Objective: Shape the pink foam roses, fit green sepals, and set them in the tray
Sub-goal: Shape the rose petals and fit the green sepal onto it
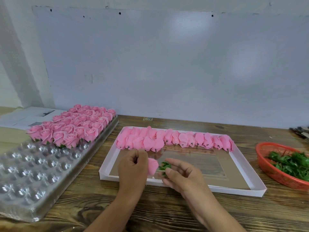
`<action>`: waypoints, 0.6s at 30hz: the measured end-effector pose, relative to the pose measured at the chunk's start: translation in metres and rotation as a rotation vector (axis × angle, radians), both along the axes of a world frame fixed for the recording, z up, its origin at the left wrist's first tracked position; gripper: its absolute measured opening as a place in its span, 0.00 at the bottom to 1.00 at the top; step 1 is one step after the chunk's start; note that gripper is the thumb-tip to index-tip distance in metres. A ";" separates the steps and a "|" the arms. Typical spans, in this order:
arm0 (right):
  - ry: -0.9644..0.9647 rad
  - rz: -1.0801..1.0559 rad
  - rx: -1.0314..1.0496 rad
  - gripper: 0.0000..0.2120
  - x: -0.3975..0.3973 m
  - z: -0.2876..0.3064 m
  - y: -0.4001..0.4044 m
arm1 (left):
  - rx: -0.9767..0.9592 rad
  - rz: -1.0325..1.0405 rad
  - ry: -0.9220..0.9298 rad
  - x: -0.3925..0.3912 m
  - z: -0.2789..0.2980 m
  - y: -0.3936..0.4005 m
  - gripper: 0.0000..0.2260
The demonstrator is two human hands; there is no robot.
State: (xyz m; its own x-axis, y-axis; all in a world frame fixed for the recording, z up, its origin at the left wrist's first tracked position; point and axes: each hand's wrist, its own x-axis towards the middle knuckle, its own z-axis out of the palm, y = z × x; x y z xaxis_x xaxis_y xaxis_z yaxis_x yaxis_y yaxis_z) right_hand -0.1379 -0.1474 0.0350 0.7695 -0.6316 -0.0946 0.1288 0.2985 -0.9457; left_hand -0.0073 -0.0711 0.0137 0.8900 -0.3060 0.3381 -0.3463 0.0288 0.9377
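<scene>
Left hand (132,166) gripped a pink rose bud (153,166) | my right hand (180,173) pinched a green sepal (165,165) | both over the white tray (234,190)

Two hands are being shown: the left hand (132,164) and the right hand (182,174). One closed pink foam bud (153,166) and one green sepal (165,166) are being held between them. One clear plastic blister tray (38,166) is being seen at the table's left edge, with roughly thirty-five opened pink foam roses (73,126) in it. About twenty unshaped pink buds (173,139) are being kept along the far edge of one white shallow cardboard box (205,188). One red plastic mesh basket (282,161) of green sepals, too tangled for counting, is being seen at the right edge.
</scene>
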 end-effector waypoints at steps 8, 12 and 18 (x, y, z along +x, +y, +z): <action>-0.023 -0.006 0.044 0.10 0.001 0.000 0.000 | -0.042 -0.006 0.015 -0.001 0.001 0.000 0.18; -0.036 -0.076 0.073 0.07 0.003 -0.003 0.000 | -0.038 -0.006 0.020 0.000 0.000 -0.001 0.18; 0.024 -0.062 0.031 0.07 0.002 -0.004 0.000 | -0.026 -0.014 0.017 -0.003 0.001 -0.001 0.17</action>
